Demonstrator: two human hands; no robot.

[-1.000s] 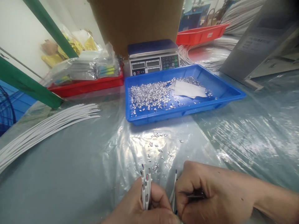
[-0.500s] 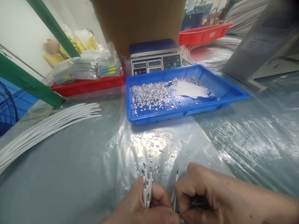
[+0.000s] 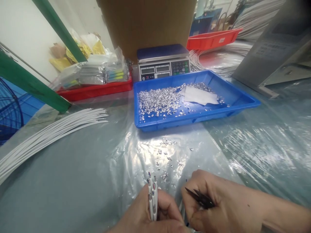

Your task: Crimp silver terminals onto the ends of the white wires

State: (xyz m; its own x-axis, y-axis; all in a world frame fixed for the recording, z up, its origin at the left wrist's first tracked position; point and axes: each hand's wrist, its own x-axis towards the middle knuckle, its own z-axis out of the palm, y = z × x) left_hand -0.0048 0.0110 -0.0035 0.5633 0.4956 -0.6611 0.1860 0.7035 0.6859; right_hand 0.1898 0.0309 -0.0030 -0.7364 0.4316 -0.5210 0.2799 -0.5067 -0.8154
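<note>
A small bundle of white wires (image 3: 152,197) is gripped upright in the closed fingers of the left hand (image 3: 150,216). Dark tweezers (image 3: 200,198) are pinched in the fingers of the right hand (image 3: 218,207), their tips pointing toward the wire ends. The step in hand is judged to be fitting a terminal to a wire end. Loose metal terminals (image 3: 167,155) lie just beyond the fingers; farther off, a blue tray (image 3: 243,97) holds more terminals and a white paper (image 3: 200,96).
</note>
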